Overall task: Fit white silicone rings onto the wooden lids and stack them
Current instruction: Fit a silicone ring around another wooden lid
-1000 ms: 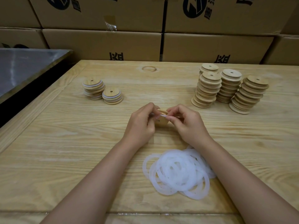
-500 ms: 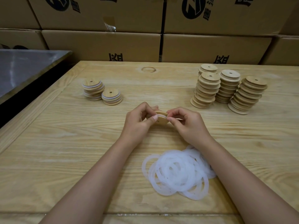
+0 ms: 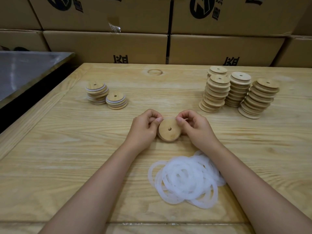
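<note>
A round wooden lid (image 3: 169,129) with a small centre hole is held on edge at the table's middle, its flat face turned toward me. My left hand (image 3: 144,128) pinches its left rim and my right hand (image 3: 194,128) pinches its right rim. A thin strip of white ring shows by my right fingers. A loose heap of white silicone rings (image 3: 184,179) lies nearer to me. Two short stacks of ringed lids (image 3: 106,95) stand at the back left. Several tall stacks of bare lids (image 3: 236,91) stand at the back right.
The wooden table (image 3: 67,157) has a raised border along its left edge. A grey metal surface (image 3: 25,71) lies beyond a dark gap on the left. Cardboard boxes (image 3: 152,31) form a wall behind the table.
The lid has been tipped up from nearly flat between my fingers so that its face and centre hole now show. Both hands stay in the same spot.
</note>
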